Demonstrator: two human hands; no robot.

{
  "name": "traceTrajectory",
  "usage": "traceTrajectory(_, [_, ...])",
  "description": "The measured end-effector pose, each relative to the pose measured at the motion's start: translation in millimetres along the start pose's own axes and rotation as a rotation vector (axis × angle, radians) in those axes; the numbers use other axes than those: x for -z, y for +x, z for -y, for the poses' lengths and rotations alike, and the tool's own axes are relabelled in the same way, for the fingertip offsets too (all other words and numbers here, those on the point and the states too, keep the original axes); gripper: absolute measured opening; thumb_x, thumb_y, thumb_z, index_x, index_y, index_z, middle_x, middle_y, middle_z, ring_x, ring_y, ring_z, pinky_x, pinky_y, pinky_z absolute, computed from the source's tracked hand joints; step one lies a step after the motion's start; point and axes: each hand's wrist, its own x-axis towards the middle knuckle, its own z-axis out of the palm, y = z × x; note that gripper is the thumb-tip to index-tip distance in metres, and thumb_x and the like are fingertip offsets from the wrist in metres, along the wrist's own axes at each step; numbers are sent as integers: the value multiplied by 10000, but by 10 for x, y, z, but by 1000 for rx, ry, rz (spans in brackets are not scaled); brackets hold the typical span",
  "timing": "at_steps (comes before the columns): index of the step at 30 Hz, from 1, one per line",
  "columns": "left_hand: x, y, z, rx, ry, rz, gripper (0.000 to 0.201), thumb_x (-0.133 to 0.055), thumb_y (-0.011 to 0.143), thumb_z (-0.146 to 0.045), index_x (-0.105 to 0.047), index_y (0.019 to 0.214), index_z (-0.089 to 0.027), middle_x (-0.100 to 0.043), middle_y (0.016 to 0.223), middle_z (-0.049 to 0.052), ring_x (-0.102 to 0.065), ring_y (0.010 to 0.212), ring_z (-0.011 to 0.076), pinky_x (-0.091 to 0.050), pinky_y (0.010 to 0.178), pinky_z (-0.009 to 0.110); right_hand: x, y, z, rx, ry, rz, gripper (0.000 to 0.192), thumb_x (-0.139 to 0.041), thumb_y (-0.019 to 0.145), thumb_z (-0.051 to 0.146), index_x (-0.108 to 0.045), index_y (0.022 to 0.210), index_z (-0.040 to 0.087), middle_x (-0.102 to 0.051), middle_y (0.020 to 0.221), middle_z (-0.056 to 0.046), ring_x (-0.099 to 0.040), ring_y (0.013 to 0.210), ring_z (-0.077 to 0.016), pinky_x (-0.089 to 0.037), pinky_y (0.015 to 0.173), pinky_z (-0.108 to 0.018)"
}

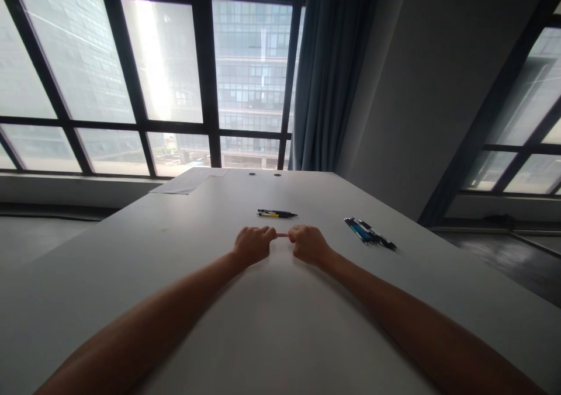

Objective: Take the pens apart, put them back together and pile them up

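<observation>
Between my two closed hands stretches a slim pink pen-like stick (283,235), held level just above the white table. My left hand (255,245) grips its left end, and my right hand (309,244) grips the other end. Only the short middle part shows; fingers cover both ends. Just beyond the hands lies a small group of pens (277,214), black with some yellow. Off to the right of my right hand rests a second bunch of pens (369,234), blue, green, black and white.
The white table (210,319) runs away from me toward the windows. A sheet of paper (186,182) lies at its far left, and two dark round spots (277,175) sit near the far edge. A blue curtain (333,79) hangs behind, beside a grey pillar (407,114).
</observation>
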Motion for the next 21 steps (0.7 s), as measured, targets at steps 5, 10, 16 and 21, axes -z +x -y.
traceTrajectory(5, [17, 52, 44, -37, -48, -22, 246, -387, 979, -359, -554, 1056, -195, -687, 876, 56, -628, 763, 203, -391, 565, 269, -10, 33, -6, 15, 19, -28, 193, -491, 702, 65, -654, 768, 144, -679, 822, -98, -566, 722, -184, -324, 642, -279])
traceTrajectory(10, [-31, 78, 64, -305, 46, -100, 205, -359, 994, -282, -545, 983, -197, -642, 882, 51, -585, 786, 179, -386, 582, 267, 38, 43, -1, -65, 334, 139, 282, -420, 826, 161, -621, 628, 163, -641, 672, -39, -507, 601, -126, -284, 550, -244])
traceTrajectory(16, [-35, 34, 34, -320, 118, 2, 218, -356, 913, -118, -564, 943, -174, -631, 847, 58, -582, 746, 206, -372, 576, 289, -1, 10, 79, -74, 230, 117, 234, -462, 774, 156, -660, 651, 175, -675, 712, -61, -497, 593, -143, -246, 550, -274])
traceTrajectory(21, [50, 32, -65, -158, -2, 23, 176, -454, 826, -129, -598, 918, -171, -665, 818, 65, -611, 670, 201, -387, 563, 288, -24, -23, 136, -47, 87, 27, 178, -496, 706, 111, -664, 714, 167, -679, 775, -77, -537, 649, -168, -263, 571, -287])
